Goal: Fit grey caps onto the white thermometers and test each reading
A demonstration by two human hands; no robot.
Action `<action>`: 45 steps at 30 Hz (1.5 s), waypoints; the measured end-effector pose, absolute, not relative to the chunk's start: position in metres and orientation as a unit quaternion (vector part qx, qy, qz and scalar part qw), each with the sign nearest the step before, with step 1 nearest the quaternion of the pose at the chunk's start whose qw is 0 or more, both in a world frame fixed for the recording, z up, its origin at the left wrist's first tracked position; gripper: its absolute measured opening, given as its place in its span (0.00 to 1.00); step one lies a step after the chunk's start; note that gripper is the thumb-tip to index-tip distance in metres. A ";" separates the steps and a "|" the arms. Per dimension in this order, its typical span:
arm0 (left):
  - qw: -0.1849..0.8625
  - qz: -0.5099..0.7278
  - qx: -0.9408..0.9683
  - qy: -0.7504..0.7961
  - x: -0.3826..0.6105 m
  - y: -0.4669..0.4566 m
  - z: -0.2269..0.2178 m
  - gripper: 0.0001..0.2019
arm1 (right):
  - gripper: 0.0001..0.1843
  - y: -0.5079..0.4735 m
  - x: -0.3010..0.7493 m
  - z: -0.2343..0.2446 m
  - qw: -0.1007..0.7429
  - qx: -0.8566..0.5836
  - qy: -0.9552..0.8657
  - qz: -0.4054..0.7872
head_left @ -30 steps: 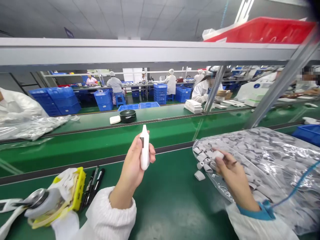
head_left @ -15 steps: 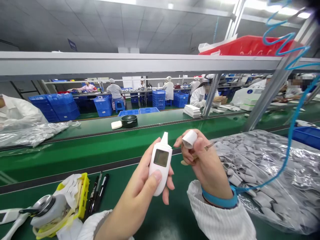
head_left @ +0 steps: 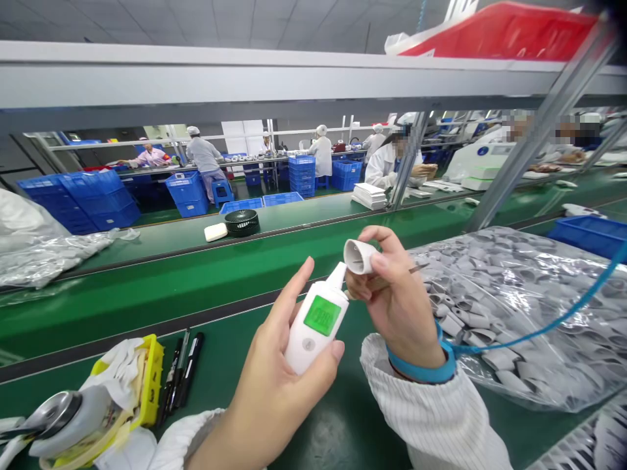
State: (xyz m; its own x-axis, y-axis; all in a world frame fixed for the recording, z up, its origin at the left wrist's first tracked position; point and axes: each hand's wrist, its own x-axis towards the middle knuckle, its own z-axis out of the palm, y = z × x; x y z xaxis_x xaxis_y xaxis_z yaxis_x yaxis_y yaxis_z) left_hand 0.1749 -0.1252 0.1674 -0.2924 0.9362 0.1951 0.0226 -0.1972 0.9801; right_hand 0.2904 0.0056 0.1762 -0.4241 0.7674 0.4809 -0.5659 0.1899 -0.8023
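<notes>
A white ear thermometer (head_left: 313, 323) rests in my left hand (head_left: 274, 365), its narrow probe tip pointing up and to the right. Its screen glows green, and my thumb lies along its right edge, off the round button. In my right hand (head_left: 394, 294), thumb and fingers pinch a small white cap (head_left: 360, 256), its hollow opening facing left. The cap is just right of the probe tip, and the two seem to be apart. A thin pointed tool, mostly hidden, also sticks out behind the right thumb. A blue wrist strap (head_left: 424, 369) circles my right wrist.
A clear plastic bag (head_left: 539, 313) full of similar caps lies to the right, with a blue cord (head_left: 578, 294) crossing it. At left are a yellow basket (head_left: 154, 382) with a bottle, and several pens (head_left: 189, 372). A metal post (head_left: 533, 137) rises at right.
The thermometer's screen has turned from dark to lit green. My left thumb has come off the button. The cap has turned its opening left and moved nearer the probe.
</notes>
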 end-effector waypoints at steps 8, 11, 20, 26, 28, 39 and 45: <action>0.377 0.597 0.472 0.527 0.176 -0.126 0.161 0.42 | 0.09 -0.002 0.290 0.175 0.477 -0.069 -0.656 0.580; 0.367 0.602 0.476 0.526 0.176 -0.126 0.161 0.43 | 0.11 -0.006 0.289 0.175 0.507 -0.103 -0.642 0.566; 0.327 0.602 0.491 0.538 0.176 -0.123 0.157 0.42 | 0.11 -0.012 0.288 0.177 0.514 -0.132 -0.670 0.519; 0.322 0.586 0.503 0.548 0.179 -0.123 0.157 0.41 | 0.09 -0.017 0.282 0.176 0.544 -0.137 -0.666 0.492; 0.331 0.582 0.501 0.548 0.180 -0.123 0.158 0.40 | 0.08 -0.019 0.280 0.176 0.538 -0.129 -0.683 0.476; 0.472 0.552 0.511 0.460 0.166 -0.128 0.156 0.34 | 0.08 -0.009 0.294 0.177 0.514 -0.118 -0.675 0.516; 0.506 0.538 0.512 0.439 0.172 -0.116 0.158 0.27 | 0.06 -0.005 0.295 0.178 0.519 -0.114 -0.681 0.504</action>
